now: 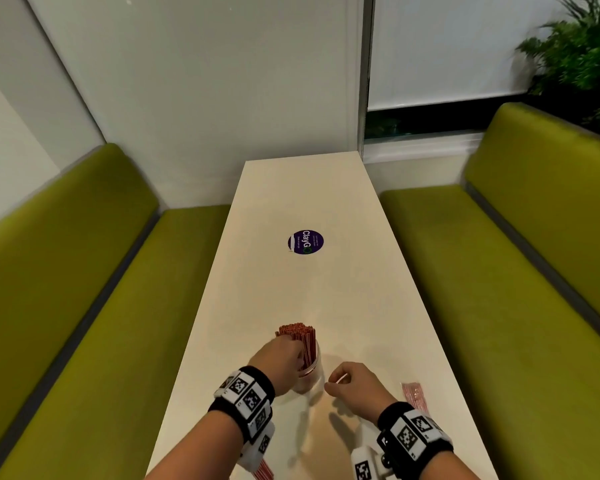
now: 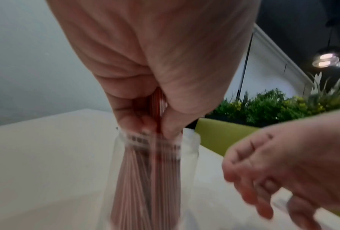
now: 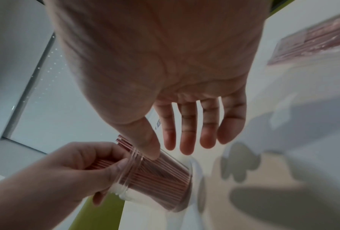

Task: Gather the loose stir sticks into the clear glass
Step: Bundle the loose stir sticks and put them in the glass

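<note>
A clear glass (image 1: 311, 375) stands on the white table (image 1: 291, 289) near its front end, packed with a bundle of red stir sticks (image 1: 297, 336). My left hand (image 1: 281, 358) grips the bundle just above the rim; in the left wrist view its fingers (image 2: 126, 118) and thumb close round the stir sticks (image 2: 145, 179) in the glass (image 2: 190, 155). My right hand (image 1: 347, 382) hovers just right of the glass. In the right wrist view the right hand (image 3: 185, 140) has straight fingers and holds nothing, with its thumb in front of the glass (image 3: 155, 186).
A flat clear packet of red sticks (image 1: 414, 394) lies on the table to the right of my right hand. A few more red sticks (image 1: 264, 471) show under my left wrist. A purple round sticker (image 1: 305, 242) sits mid-table. Green benches (image 1: 84, 306) flank both sides.
</note>
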`<state>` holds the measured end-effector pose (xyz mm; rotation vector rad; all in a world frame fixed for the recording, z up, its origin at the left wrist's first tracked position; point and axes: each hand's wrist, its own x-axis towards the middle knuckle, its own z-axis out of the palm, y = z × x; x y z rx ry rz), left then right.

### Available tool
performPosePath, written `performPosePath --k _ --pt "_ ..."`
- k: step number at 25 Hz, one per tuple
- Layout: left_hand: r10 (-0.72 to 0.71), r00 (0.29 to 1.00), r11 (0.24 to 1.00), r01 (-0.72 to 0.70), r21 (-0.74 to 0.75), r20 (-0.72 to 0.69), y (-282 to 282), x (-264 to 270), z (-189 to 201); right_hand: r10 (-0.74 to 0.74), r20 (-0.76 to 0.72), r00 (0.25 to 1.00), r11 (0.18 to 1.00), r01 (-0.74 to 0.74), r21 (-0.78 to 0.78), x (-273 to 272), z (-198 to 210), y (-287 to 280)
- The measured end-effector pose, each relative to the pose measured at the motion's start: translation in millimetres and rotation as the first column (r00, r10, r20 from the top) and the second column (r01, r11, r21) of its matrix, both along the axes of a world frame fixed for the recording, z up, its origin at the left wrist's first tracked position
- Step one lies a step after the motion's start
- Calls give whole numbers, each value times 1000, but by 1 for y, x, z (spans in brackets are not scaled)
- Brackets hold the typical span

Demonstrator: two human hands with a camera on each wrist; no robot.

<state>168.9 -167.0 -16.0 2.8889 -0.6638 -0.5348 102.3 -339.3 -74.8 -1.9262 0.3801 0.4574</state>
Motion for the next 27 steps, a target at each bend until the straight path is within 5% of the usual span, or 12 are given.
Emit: performPosePath --k 4,8,12,14,19,22,27 --pt "-3 983 999 12 -47 182 4 -5 -7 9 -1 1000 1000 -9 -10 -7 -1 0" --pt "163 928 956 -65 -287 335 27 -10 -3 23 -12 1000 996 -24 -86 -11 -6 2" --pt "567 804 640 -294 -710 178 74 -33 -20 104 -56 993 974 -113 -195 -16 -12 17" --pt "674 739 541 -482 -689 13 99 -54 -35 211 -89 973 947 -226 -227 -19 -12 34" --pt "693 670 588 -739 -328 -267 144 -99 -77 593 -203 779 665 -616 -421 -25 -13 114" --pt "625 708 668 -703 -244 -330 145 -116 -82 613 -204 763 609 -621 -493 -32 -16 161" --pt "597 721 641 -693 -331 -353 153 -135 -78 608 -87 789 552 -499 -669 -50 -26 212"
